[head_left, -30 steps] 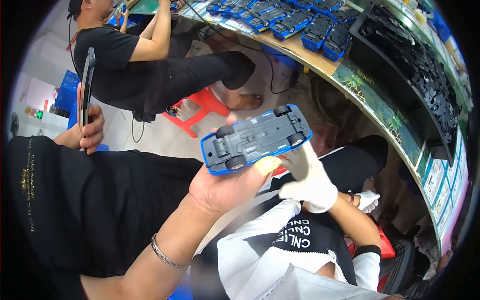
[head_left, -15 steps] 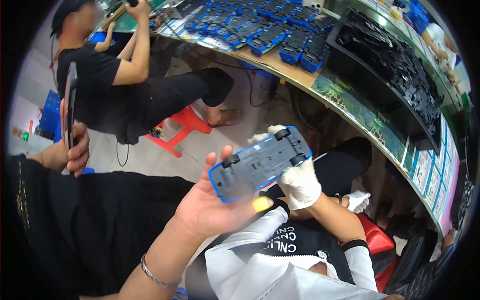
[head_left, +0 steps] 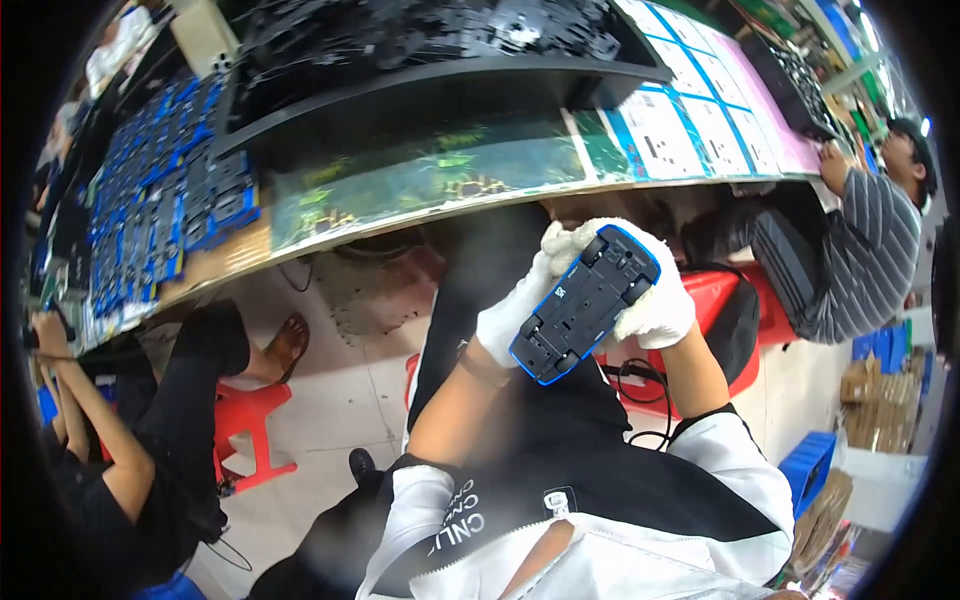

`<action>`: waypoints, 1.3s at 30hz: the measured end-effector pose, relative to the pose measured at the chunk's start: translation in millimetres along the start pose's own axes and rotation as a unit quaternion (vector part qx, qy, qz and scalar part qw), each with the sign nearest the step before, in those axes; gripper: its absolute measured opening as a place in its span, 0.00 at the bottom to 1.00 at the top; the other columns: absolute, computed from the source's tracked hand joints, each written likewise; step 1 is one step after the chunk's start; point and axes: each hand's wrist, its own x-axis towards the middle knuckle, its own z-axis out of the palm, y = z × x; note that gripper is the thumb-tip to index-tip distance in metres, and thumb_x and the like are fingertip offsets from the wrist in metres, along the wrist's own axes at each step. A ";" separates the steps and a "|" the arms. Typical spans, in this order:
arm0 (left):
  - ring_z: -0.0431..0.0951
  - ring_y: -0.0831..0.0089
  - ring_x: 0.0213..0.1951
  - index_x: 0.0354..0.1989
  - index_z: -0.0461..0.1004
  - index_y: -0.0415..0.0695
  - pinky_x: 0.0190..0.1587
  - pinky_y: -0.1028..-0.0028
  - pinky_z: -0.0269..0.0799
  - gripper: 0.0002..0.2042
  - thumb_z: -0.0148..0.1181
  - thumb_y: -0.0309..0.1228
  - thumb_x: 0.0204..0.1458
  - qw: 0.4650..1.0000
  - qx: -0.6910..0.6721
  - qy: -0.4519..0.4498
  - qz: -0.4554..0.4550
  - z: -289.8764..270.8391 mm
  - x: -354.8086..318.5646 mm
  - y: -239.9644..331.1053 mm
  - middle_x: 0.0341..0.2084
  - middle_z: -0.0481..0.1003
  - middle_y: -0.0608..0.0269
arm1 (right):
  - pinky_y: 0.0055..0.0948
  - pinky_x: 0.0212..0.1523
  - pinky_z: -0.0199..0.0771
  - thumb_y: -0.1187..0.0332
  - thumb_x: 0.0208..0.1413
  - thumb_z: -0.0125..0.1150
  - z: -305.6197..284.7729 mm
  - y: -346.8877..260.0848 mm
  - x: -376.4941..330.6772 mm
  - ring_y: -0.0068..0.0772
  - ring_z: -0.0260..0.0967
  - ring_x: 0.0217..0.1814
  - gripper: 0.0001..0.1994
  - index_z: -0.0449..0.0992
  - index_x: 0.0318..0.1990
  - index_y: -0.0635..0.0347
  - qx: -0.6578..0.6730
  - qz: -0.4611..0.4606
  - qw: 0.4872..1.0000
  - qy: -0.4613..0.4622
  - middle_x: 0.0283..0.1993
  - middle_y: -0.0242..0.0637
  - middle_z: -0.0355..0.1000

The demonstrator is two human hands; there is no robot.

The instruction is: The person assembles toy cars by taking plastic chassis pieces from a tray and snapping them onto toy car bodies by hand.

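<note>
A toy car (head_left: 580,310) with a black underside and blue edges is turned wheels up and tilted above my lap. My left hand (head_left: 515,305), in a white glove, is closed on the car's left side, its fingers partly hidden behind it. My right hand (head_left: 665,305), also gloved in white, wraps the car's right side near the upper end. Both hands keep the black chassis facing up; the painted body beneath is mostly hidden.
Ahead, a workbench (head_left: 400,215) carries a large black bin (head_left: 450,85) of dark parts. Rows of similar blue-edged cars (head_left: 170,190) lie at its left. Printed sheets (head_left: 670,130) are at the right. A person sits on each side; a red stool (head_left: 250,430) stands at left.
Another person's bare hand, earlier at the car's left end, is gone from it. My left hand has come up from my lap onto the car. My view has swung right, toward the bench.
</note>
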 end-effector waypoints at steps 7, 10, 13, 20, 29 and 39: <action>0.80 0.65 0.24 0.59 0.64 0.40 0.29 0.73 0.80 0.39 0.25 0.64 0.61 0.997 0.028 -0.017 -0.076 28.1 11.4 6.4 0.35 0.78 0.50 | 0.29 0.31 0.81 0.69 0.37 0.75 -46.6 -5.6 -9.2 0.36 0.78 0.36 0.37 0.67 0.58 0.71 0.019 0.120 0.993 -0.016 0.50 0.47 0.75; 0.80 0.65 0.25 0.58 0.64 0.40 0.30 0.71 0.80 0.40 0.26 0.67 0.59 0.996 -0.077 0.000 -0.044 39.0 10.4 4.3 0.34 0.77 0.52 | 0.26 0.38 0.80 0.64 0.40 0.75 -46.1 7.7 -3.2 0.32 0.78 0.42 0.38 0.66 0.60 0.69 0.037 0.084 0.996 0.007 0.50 0.45 0.75; 0.81 0.61 0.27 0.53 0.69 0.42 0.29 0.67 0.81 0.40 0.35 0.70 0.55 0.989 -0.032 0.143 -0.018 46.2 11.2 -1.7 0.32 0.78 0.53 | 0.25 0.47 0.75 0.66 0.51 0.67 -32.6 -5.1 -7.7 0.29 0.73 0.48 0.32 0.64 0.63 0.66 -0.031 0.095 0.991 0.093 0.54 0.43 0.73; 0.76 0.71 0.44 0.62 0.61 0.45 0.50 0.70 0.73 0.39 0.36 0.68 0.57 0.977 0.027 0.146 0.151 43.0 5.6 5.2 0.42 0.74 0.62 | 0.32 0.56 0.69 0.68 0.44 0.71 4.6 7.5 -25.6 0.33 0.67 0.53 0.29 0.69 0.55 0.66 -0.343 -0.106 0.914 0.188 0.53 0.40 0.69; 0.73 0.72 0.53 0.61 0.64 0.51 0.56 0.67 0.71 0.33 0.36 0.64 0.61 0.966 0.061 0.166 0.188 45.3 2.7 -12.2 0.52 0.71 0.67 | 0.40 0.55 0.70 0.61 0.34 0.78 20.8 12.6 -17.4 0.47 0.68 0.55 0.36 0.71 0.56 0.55 -0.570 -0.152 0.786 0.183 0.50 0.43 0.70; 0.74 0.71 0.51 0.63 0.61 0.41 0.55 0.69 0.72 0.37 0.46 0.63 0.58 0.969 0.028 0.172 0.173 46.1 6.5 -13.0 0.51 0.71 0.60 | 0.33 0.44 0.77 0.68 0.42 0.75 15.6 7.5 -4.1 0.38 0.74 0.46 0.32 0.69 0.57 0.57 -0.549 -0.187 0.790 0.199 0.55 0.43 0.66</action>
